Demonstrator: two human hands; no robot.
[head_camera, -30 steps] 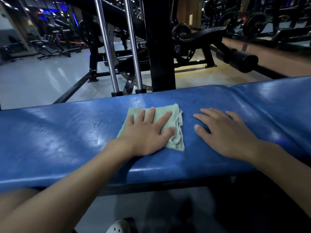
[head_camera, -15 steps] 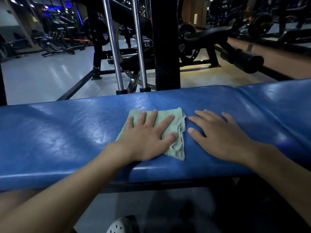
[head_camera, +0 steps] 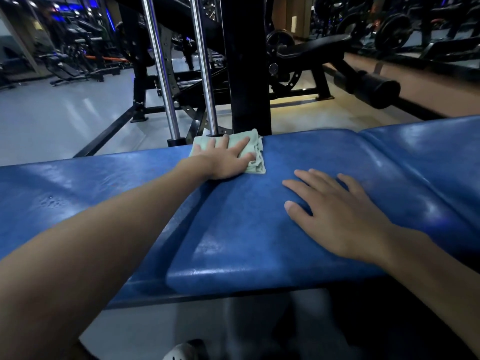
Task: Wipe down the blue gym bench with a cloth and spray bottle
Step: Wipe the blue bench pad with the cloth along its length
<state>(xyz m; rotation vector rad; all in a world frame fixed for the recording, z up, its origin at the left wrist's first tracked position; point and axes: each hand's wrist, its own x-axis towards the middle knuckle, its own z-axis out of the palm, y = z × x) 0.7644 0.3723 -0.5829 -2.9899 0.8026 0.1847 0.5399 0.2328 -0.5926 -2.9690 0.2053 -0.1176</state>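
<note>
The left hand [head_camera: 223,162] lies flat on a pale green cloth [head_camera: 255,157], fingers straight and close together, pressing it down on the blue padded counter [head_camera: 233,242]. It presses the cloth and does not grip it. The cloth is folded into a small pad and sits right at the far edge of the counter, with its far side level with or just over that edge. It is just in front of the foot of a chrome post [head_camera: 205,74] and a black upright [head_camera: 246,74] that stand on the floor behind. A flat palm spreads pressure over the whole fold, which suits wiping, and the arm stretched across the counter suggests the stroke is at its far end.

The right hand [head_camera: 337,214] is also released and holds nothing. Its fingers are straight and a little spread, the palm down on bare padding right of the middle, nearer the near edge and well apart from the cloth. It looks like a prop — taking the body's weight while the person leans over to the far edge.

A few drops of liquid [head_camera: 52,202] stand on the padding toward the left end, so that stretch probably has yet to be wiped. The same may go for the second pad [head_camera: 428,157], past the seam at the right end. The spray bottle is not in view.
</note>
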